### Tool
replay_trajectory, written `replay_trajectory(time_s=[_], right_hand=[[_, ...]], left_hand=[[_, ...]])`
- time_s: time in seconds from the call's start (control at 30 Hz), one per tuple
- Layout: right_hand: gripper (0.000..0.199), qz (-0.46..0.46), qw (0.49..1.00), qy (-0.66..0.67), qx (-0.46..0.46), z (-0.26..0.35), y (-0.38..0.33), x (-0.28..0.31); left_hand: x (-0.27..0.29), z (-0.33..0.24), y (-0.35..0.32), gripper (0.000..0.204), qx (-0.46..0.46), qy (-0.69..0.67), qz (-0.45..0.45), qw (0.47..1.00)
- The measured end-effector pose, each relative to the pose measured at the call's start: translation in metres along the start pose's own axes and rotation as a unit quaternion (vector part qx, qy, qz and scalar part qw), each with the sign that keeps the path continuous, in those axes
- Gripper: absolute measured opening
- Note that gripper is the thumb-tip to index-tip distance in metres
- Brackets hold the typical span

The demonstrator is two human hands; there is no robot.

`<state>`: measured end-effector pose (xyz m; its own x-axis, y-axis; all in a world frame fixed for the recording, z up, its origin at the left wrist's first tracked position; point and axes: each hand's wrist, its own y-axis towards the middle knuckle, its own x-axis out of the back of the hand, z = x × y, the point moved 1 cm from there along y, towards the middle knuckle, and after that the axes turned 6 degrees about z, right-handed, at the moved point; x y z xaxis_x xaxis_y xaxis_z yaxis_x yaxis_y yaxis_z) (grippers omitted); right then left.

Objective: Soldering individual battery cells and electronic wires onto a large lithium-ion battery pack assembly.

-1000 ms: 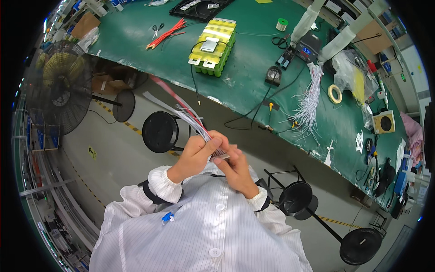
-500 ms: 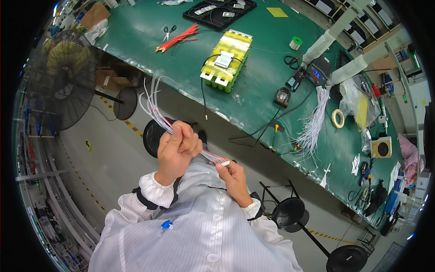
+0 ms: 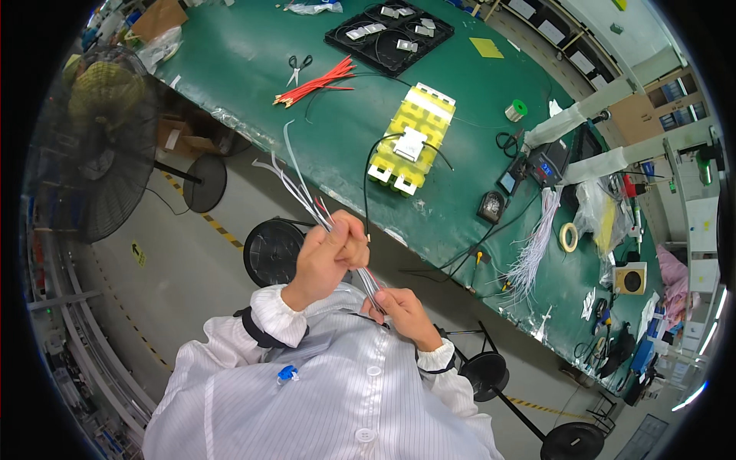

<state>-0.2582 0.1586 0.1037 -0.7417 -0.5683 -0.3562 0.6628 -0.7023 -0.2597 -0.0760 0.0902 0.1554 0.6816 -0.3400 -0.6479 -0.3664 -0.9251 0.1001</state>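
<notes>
A bundle of thin white wires (image 3: 297, 184) with a red one among them runs through both my hands, in front of my body. My left hand (image 3: 331, 254) is closed round the bundle, and the loose ends fan out beyond it toward the bench. Closer to me, my right hand (image 3: 402, 313) pinches the other end, its fingers covering the wire tips. On the green bench ahead stands a yellow-wrapped battery pack (image 3: 414, 130). A small white module (image 3: 410, 143) with black leads lies on top of it.
On the bench (image 3: 253, 54) lie red wires (image 3: 322, 82), scissors (image 3: 299, 69), a black tray (image 3: 387, 34), a solder spool (image 3: 516, 111), a tape roll (image 3: 568, 238) and hanging white wires (image 3: 529, 257). A fan (image 3: 107, 138) stands left; stools (image 3: 274, 251) (image 3: 485, 374) stand below the bench edge.
My left hand has shifted right and slightly down along with the wires. My right hand has moved lower, and the white connector it showed is now hidden. The view has tilted a little.
</notes>
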Motion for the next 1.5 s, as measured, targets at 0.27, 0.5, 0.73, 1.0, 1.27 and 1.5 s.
replay_trajectory(time_s=[0.27, 0.5, 0.73, 1.0, 1.27, 1.5], right_hand=[[0.046, 0.014, 0.997, 0.018, -0.075, 0.017, 0.007, 0.011], [0.042, -0.001, 0.986, 0.002, -0.166, 0.007, -0.009, 0.036], [0.038, -0.287, 0.896, 0.011, -0.34, -0.054, -0.16, 0.099], [0.027, -0.454, 0.873, 0.18, -0.006, -0.041, -0.119, 0.135], [0.021, -0.403, 0.879, 0.251, 0.045, -0.042, 0.024, 0.178], [0.037, -0.449, 0.879, 0.159, -0.001, -0.077, 0.114, 0.213]], left_hand=[[0.041, -0.037, 0.019, 0.034, -0.015, -0.067, 0.056, 0.996], [0.1, -0.001, 0.027, 0.029, 0.09, -0.116, -0.064, 0.987], [0.237, 0.056, 0.008, 0.029, 0.247, -0.029, -0.361, 0.899], [0.246, 0.122, 0.064, 0.051, 0.277, 0.323, -0.12, 0.897], [0.276, 0.135, 0.122, 0.02, 0.373, 0.232, -0.03, 0.898], [0.317, 0.07, 0.165, 0.022, 0.09, 0.686, -0.125, 0.711]])
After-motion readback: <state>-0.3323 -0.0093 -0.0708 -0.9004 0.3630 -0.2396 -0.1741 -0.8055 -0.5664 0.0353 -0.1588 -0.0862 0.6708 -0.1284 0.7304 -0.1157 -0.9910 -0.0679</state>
